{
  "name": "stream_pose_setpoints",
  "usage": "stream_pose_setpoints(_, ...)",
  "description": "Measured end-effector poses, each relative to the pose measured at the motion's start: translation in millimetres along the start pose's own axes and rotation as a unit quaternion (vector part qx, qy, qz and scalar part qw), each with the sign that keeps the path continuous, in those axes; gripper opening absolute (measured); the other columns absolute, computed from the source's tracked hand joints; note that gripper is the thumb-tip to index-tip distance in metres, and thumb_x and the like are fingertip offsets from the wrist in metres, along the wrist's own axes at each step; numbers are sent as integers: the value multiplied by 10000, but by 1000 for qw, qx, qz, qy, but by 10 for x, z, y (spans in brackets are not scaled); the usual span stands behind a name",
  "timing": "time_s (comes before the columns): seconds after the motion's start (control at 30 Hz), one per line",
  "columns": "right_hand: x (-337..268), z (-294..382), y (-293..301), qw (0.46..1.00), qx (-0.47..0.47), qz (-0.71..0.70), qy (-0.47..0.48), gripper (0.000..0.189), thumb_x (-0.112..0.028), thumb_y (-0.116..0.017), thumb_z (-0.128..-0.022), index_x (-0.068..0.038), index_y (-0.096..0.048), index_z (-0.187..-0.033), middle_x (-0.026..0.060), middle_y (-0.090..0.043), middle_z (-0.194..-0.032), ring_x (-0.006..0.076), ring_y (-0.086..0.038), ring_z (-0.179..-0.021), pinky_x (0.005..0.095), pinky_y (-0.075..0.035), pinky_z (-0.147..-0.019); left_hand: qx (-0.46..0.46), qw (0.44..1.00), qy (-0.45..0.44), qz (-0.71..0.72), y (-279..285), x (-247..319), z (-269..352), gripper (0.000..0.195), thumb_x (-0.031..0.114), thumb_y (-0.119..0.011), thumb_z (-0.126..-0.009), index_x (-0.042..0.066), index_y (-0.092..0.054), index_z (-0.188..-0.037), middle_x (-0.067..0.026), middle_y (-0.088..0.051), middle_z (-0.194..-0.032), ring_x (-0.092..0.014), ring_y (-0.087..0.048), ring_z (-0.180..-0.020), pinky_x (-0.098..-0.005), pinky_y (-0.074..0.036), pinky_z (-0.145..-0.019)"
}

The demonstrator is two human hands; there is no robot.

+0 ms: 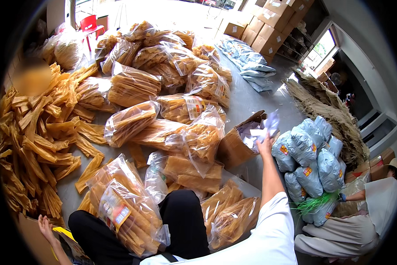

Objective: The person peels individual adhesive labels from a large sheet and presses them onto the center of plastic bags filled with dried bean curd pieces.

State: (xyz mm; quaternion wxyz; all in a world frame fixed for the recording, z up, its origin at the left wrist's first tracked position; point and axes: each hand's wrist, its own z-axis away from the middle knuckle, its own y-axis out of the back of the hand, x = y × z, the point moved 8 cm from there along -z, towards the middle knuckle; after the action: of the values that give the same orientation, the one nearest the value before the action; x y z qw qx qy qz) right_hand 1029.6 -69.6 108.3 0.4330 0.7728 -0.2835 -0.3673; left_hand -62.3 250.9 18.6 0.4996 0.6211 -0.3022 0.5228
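Observation:
My right hand (265, 144) reaches to the cardboard box (233, 149) and holds white paper slips (272, 123), blurred, above more slips inside it. At the lower left my left hand (46, 228) is raised with its fingers apart and nothing in it, beside a yellow-edged item (65, 233). A clear plastic bag of long amber dried sheets (129, 208), bearing a printed label, leans between my knees. Another clear bag of these sheets (231, 215) lies right of my knee.
Filled amber bags (135, 84) are heaped ahead, with loose dried sheets (36, 139) at left. Light-blue sacks (304, 145) stand at right near a seated co-worker (380, 198) and green strands (317, 202). Stacked cartons (271, 26) and a red chair (88, 23) stand farther back.

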Motion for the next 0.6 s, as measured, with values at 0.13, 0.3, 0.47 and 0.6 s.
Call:
stream_pose_setpoints(0.13,-207,177,-633,999,-37,17,-33,551,-219,-647,-791,-95,-490,-1304,402,-271,-1371,514,-284,-1293,485,-275,-1074,84,980,38,-179,794,-1000,239,487,216,-612,-880,76,-459,-1321,-97,-496,-1305,-222,-500,-1125,-319,-394,-975)
stream_pose_setpoints(0.3,-1505,1036,-391,976,-59,-104,183,402,-53,-581,-816,-25,-552,-1216,280,-374,-1384,404,-404,-1261,410,-341,-1050,58,947,86,-304,930,-1697,631,854,335,-770,-731,-2,-339,-1386,-221,-386,-1401,-327,-419,-1252,-381,-305,-1063)
stream_pose_setpoints(0.47,-1754,1951,-90,945,-170,-218,173,243,22,-530,-840,9,-649,-1052,164,-546,-1290,250,-589,-1103,302,-497,-795,13,965,263,4,-10,-1588,918,288,273,-732,-789,79,-571,-929,-14,-585,-775,-121,-542,-627,-282,-442,-532)
stream_pose_setpoints(0.6,-2119,2282,309,937,-163,-248,184,228,43,-508,-864,16,-649,-1042,115,-600,-1230,183,-607,-1006,226,-442,-640,106,954,158,-233,114,-1432,998,563,498,-729,-707,8,-641,-970,-156,-675,-923,-289,-646,-823,-384,-478,-751)
